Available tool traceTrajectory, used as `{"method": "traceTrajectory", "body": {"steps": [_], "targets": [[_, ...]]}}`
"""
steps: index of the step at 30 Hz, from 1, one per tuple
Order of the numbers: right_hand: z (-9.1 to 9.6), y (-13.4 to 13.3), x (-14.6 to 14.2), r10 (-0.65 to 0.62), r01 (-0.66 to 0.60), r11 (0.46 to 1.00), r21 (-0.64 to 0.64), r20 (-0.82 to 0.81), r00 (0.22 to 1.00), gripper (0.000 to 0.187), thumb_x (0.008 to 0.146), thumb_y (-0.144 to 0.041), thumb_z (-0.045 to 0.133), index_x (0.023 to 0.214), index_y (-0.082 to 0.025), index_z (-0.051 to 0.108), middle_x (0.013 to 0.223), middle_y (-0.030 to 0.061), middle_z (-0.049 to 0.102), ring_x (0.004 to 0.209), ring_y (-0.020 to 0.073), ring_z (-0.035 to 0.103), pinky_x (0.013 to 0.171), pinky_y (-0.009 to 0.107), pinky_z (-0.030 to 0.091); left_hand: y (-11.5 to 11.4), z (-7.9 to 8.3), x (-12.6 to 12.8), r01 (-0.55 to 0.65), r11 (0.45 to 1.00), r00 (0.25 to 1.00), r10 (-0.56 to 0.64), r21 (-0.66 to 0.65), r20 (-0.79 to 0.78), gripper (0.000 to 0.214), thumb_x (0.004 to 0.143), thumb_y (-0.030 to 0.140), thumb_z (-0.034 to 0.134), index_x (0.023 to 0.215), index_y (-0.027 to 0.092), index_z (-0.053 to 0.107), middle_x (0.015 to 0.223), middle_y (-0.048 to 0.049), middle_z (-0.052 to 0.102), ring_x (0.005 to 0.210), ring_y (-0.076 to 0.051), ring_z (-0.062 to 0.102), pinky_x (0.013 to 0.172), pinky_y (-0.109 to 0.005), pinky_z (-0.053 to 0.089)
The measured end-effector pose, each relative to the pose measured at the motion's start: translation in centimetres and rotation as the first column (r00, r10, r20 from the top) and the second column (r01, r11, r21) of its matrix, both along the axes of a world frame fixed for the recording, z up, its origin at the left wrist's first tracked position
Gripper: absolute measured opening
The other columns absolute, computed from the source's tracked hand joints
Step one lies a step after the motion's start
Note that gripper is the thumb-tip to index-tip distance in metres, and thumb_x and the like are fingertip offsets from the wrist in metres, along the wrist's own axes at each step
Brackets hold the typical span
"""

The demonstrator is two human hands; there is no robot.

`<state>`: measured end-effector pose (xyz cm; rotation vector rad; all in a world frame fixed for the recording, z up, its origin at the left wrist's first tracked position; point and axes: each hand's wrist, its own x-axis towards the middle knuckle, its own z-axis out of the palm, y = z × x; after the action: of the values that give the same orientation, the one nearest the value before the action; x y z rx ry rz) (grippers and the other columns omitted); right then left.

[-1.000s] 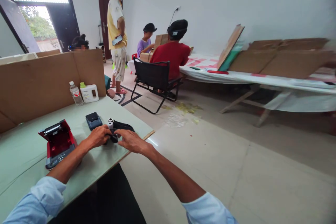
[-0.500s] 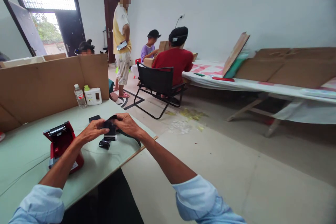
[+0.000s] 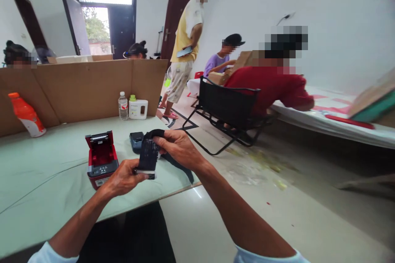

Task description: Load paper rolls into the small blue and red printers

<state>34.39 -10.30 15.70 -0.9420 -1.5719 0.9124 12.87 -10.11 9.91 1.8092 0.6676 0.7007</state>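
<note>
The left hand [image 3: 125,177] reaches up from the lower left of the frame, thumb and fingers pinching the lower end of a black strip [image 3: 148,154]. The right hand [image 3: 180,148], its forearm slanting in from the lower right, pinches the upper end, left of centre above the desk [image 3: 55,152].

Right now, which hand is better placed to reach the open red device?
Probably the left hand: it is clearly nearer the red device than the right hand. Both hold the dark strip, so neither is free.
</note>
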Motion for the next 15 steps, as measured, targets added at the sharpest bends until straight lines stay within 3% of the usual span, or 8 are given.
{"method": "traceTrajectory", "body": {"steps": [2, 5, 8, 11, 15], "targets": [[0.6, -0.1, -1.2, 0.046, -0.046, 0.999, 0.011, 0.014, 0.999, 0.028, 0.087, -0.043, 0.067, 0.078, -0.017, 0.071, 0.066, -0.0009, 0.06, 0.058, 0.0114, 0.051, 0.053, 0.023, 0.045, -0.5, 0.9, -2.1, -0.121, 0.979, 0.989, 0.133, 0.166, -0.06, 0.021, 0.089, 0.03, 0.069, 0.102, 0.017, 0.079, 0.101, -0.0085, 0.076, 0.093, -0.024, 0.068, 0.084, -0.034, 0.053], [1.2, 0.3, -3.6, 0.082, -0.085, 0.995, 0.056, 0.049, 0.995, 0.028, 0.089, -0.041, 0.065, 0.076, -0.017, 0.07, 0.063, -0.0013, 0.059, 0.058, 0.0113, 0.05, 0.053, 0.023, 0.041, 0.0, 2.4, -6.0, -0.254, 0.878, 0.945, 0.315, 0.406, -0.09, 0.016, 0.089, 0.025, 0.066, 0.094, 0.02, 0.08, 0.101, -0.0085, 0.076, 0.096, -0.023, 0.068, 0.086, -0.033, 0.053], [1.1, 1.7, -6.5, 0.143, -0.154, 0.981, 0.12, 0.094, 0.985, 0.026, 0.09, -0.036, 0.061, 0.074, -0.018, 0.069, 0.062, -0.0023, 0.058, 0.059, 0.011, 0.049, 0.055, 0.023, 0.039, 1.5, 2.9, -9.8, -0.349, 0.782, 0.884, 0.458, 0.517, -0.096, 0.017, 0.088, 0.026, 0.065, 0.094, 0.023, 0.08, 0.104, -0.0072, 0.076, 0.096, -0.022, 0.068, 0.086, -0.032, 0.054], [0.1, 3.4, -9.3, 0.213, -0.23, 0.957, 0.178, 0.113, 0.971, 0.022, 0.091, -0.032, 0.059, 0.08, -0.018, 0.072, 0.068, -0.0029, 0.061, 0.064, 0.0111, 0.052, 0.062, 0.023, 0.043, 3.0, 1.9, -12.2, -0.361, 0.777, 0.866, 0.484, 0.515, -0.124, 0.019, 0.088, 0.025, 0.063, 0.096, 0.023, 0.081, 0.107, -0.0062, 0.078, 0.098, -0.022, 0.07, 0.088, -0.033, 0.054], [-1.5, 4.9, -11.0, 0.217, -0.246, 0.95, 0.19, 0.164, 0.962, 0.021, 0.093, -0.028, 0.058, 0.081, -0.016, 0.072, 0.072, -0.0028, 0.062, 0.069, 0.0117, 0.055, 0.066, 0.023, 0.043, 4.4, 0.0, -13.0, -0.325, 0.817, 0.863, 0.462, 0.476, -0.204, 0.02, 0.084, 0.02, 0.066, 0.097, 0.023, 0.081, 0.099, -0.0035, 0.079, 0.09, -0.021, 0.072, 0.082, -0.03, 0.054]]}}
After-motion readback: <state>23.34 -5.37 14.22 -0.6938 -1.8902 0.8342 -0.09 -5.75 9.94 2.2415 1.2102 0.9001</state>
